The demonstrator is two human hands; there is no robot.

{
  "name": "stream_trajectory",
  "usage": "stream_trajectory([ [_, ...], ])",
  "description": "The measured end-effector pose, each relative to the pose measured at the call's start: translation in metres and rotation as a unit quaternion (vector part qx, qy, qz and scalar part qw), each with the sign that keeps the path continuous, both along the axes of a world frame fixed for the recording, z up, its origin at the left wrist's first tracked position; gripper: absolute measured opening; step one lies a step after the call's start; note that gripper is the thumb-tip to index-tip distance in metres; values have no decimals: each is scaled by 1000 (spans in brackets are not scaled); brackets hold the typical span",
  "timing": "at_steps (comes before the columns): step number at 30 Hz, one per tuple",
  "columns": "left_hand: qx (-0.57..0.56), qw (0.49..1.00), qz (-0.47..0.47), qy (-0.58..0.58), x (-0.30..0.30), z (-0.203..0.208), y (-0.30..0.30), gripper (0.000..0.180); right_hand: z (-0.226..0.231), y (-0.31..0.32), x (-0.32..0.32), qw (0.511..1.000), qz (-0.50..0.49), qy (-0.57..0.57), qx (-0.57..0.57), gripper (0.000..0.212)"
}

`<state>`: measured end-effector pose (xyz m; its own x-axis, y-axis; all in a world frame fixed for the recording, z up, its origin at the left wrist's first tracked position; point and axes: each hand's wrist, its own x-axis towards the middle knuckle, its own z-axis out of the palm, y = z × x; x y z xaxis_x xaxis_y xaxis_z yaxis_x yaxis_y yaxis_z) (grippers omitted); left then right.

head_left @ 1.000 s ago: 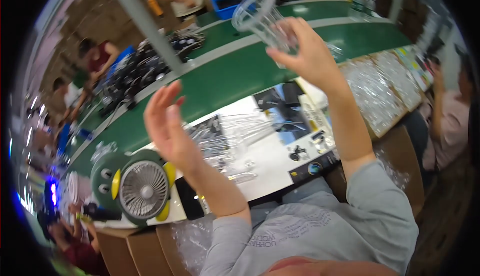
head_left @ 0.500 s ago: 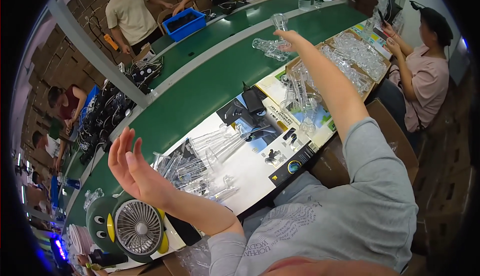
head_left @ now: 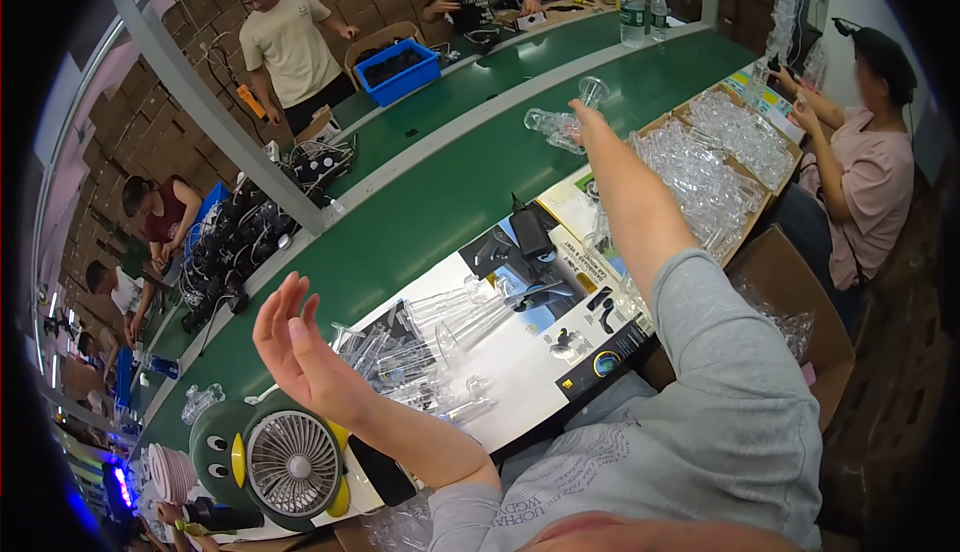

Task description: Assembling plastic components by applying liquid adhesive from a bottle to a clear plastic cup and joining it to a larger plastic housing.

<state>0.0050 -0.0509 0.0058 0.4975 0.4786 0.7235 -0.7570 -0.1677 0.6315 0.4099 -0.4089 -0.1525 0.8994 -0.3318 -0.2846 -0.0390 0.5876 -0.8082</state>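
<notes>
My right hand (head_left: 586, 124) is stretched out over the green belt, its fingers closed around clear plastic parts (head_left: 553, 129). One held part has a round flared end (head_left: 593, 91) that sticks up past the fingers. My palm partly hides the grip. My left hand (head_left: 305, 357) is raised with nothing in it, fingers apart and slightly bent. Just beyond it, a heap of clear plastic stems (head_left: 405, 347) lies on the white printed board (head_left: 520, 392). A black adapter-like block (head_left: 531, 232) sits at that board's far edge.
Cardboard trays of clear plastic parts (head_left: 700, 177) stand on the right. A penguin-shaped fan (head_left: 295, 464) is at the near left. Across the green belt (head_left: 450, 167) are a blue bin (head_left: 400, 72), black cabled devices (head_left: 240, 242) and water bottles (head_left: 632, 7). Other people sit or stand around.
The view has shifted, so the scene sits lower and further right. My right hand has drawn back slightly with the clear parts, and the flared end has tipped rightward. My left hand stays raised.
</notes>
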Motion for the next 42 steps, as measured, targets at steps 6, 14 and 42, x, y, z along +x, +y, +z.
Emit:
stream_trajectory([
  [6,7,999,-26,26,12,-6,3,36,83,79,-37,987,35,-39,-150,46],
  [14,-285,892,-347,49,33,-11,-10,59,181,177,-191,879,204,-410,-134,36],
  [42,-575,797,-173,-68,29,-28,63,54,156,179,-337,697,331,-465,-435,69],
])
